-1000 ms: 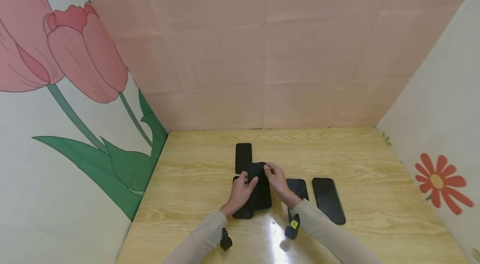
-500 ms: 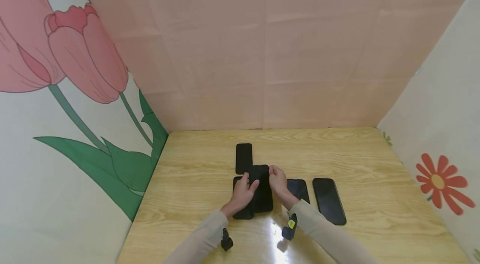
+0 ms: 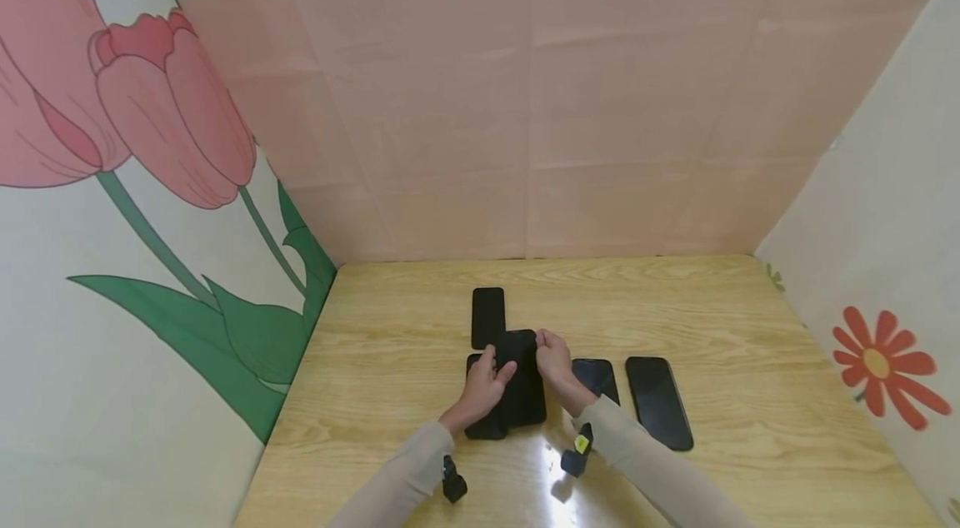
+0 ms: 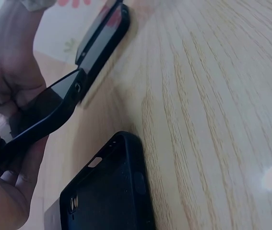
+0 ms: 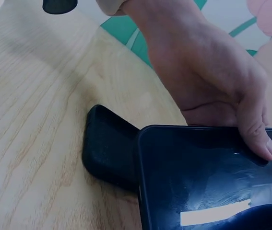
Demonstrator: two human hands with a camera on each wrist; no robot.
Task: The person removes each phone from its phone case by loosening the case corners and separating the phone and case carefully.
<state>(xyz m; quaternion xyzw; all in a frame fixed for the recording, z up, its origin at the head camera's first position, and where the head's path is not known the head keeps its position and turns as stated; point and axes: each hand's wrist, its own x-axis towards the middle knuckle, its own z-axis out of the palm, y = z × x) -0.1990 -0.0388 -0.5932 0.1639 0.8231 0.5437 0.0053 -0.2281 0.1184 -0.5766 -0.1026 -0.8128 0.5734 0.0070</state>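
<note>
Both hands hold a black phone [image 3: 527, 395] above the table, glossy screen up, with a raised black case rim around it. My left hand [image 3: 483, 393] grips its left edge, thumb [image 5: 258, 136] on the screen and fingers underneath. At the upper right corner, my right hand [image 3: 557, 368] pinches the phone. Below the left hand lies a hollow black phone case [image 4: 109, 191], inner side up, with a camera hole and a side slot. The held phone partly covers this case in the head and right wrist views.
Farther back on the wooden table [image 3: 390, 361] lies a dark flat phone-shaped piece [image 3: 487, 316]. To the right are a dark phone [image 3: 597, 378], partly behind the right forearm, and another phone [image 3: 660, 403]. A pink wall [image 3: 525, 136] borders the table's far edge.
Over the last second the held phone has shifted slightly right and toward the person, the right hand moving with it. Since half a second ago both hands are nearly still.
</note>
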